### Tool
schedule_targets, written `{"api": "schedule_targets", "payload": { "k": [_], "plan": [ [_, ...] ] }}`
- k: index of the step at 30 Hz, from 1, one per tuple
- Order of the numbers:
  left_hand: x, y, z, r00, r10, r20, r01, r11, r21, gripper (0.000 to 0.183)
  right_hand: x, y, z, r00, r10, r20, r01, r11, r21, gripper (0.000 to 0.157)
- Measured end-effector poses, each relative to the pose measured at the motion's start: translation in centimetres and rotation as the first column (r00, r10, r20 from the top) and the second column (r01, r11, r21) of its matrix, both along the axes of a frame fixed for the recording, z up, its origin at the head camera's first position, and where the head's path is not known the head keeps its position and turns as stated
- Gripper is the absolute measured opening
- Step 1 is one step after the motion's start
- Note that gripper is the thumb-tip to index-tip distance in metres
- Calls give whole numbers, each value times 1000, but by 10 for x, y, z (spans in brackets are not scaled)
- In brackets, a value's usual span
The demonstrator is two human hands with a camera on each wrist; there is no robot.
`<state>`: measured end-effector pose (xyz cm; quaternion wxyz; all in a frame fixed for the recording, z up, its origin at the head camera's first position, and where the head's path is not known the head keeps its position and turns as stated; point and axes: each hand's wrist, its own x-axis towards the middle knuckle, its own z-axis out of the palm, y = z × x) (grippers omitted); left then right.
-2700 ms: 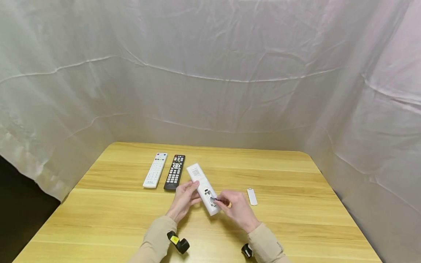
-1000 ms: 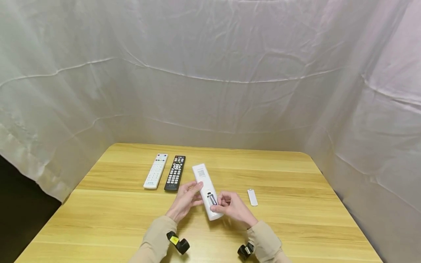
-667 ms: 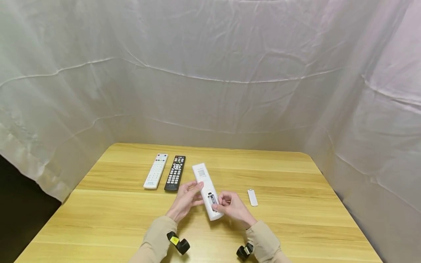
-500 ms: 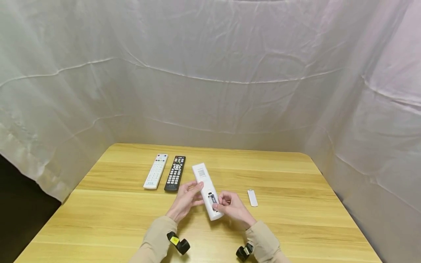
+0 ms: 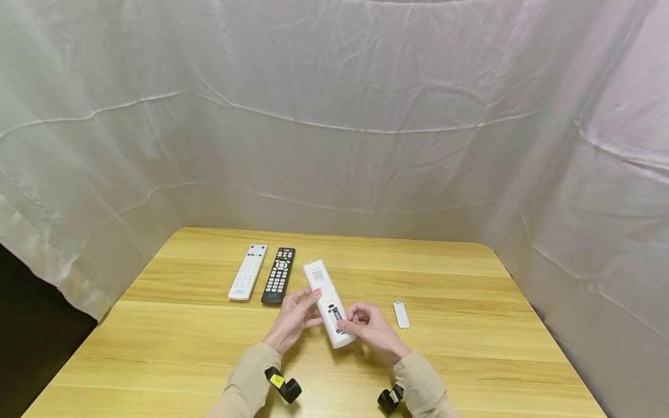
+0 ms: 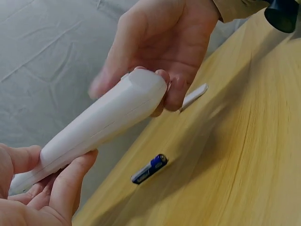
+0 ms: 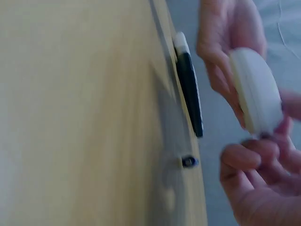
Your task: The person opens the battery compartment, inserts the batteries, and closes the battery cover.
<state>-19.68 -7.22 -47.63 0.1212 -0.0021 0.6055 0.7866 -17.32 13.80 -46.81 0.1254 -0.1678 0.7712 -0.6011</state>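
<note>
My left hand [image 5: 292, 321] grips a white remote control [image 5: 320, 281], thumb across its back, the remote lying back side up and tilted. Its battery compartment [image 5: 334, 313] is uncovered, with a dark and silver battery shape inside. My right hand [image 5: 373, 332] pinches the remote's lower end, thumb over the compartment's lower part and fingers curled at the edge. In the left wrist view, a blue and silver battery [image 6: 149, 168] lies on the table below the remote; the head view hides it. To the right rests the white battery cover [image 5: 401, 314].
Left of the hands, a white remote [image 5: 248, 271] and a black remote [image 5: 278, 275] lie side by side, buttons up. The wooden table [image 5: 470, 366] has pale curtains [image 5: 334, 145] behind it and at both sides.
My right hand earlier pinched a battery over the compartment; the battery now sits inside with my thumb there. The remote swung slightly upright, then shifted a little left. The left hand kept its grip.
</note>
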Motion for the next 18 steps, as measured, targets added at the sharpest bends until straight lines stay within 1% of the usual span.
{"api": "schedule_targets", "payload": {
  "k": [3, 7, 11, 15, 18],
  "plan": [
    [-2, -3, -2, 999, 30, 13, -30, 999, 9, 46, -7, 7, -1, 1000, 1, 23, -1, 1000, 12, 27],
    [-2, -8, -2, 998, 64, 23, -64, 998, 15, 44, -11, 10, -2, 995, -73, 70, 72, 997, 13, 26],
    [-2, -11, -3, 996, 79, 32, -79, 997, 10, 43, -13, 11, -4, 992, -102, 68, 100, 994, 34, 26],
    [-4, -14, -4, 995, 95, 43, -95, 995, -1, 42, -15, 11, -6, 993, -101, 65, 98, 994, 49, 26],
    [-5, -15, -5, 993, 108, 51, -108, 994, -10, 42, -18, 12, -6, 994, -95, 45, 92, 993, 72, 27]
  ]
}}
